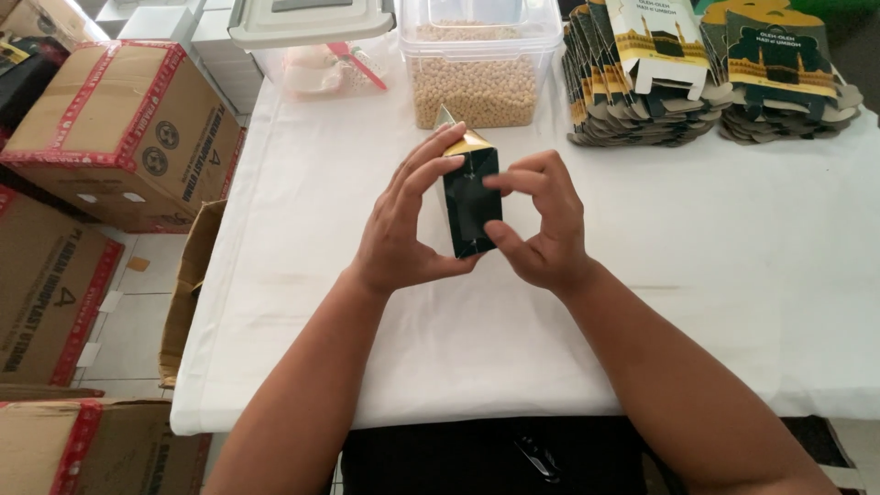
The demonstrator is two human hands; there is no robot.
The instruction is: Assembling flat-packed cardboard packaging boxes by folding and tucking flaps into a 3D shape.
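Observation:
A small dark green carton [471, 203] with a gold top flap is held upright above the white table [715, 275], between both hands. My left hand [401, 229] grips its left side, fingers reaching up to the gold flap. My right hand [541, 225] pinches its right side, thumb at the lower edge and fingertips on the front face.
At the far edge stand a clear tub of beige beans [477, 82], a lidded clear container [316, 46] with pink items, and two stacks of flat printed cartons [642, 82] [784, 78]. Brown cardboard boxes [119, 128] sit on the floor to the left.

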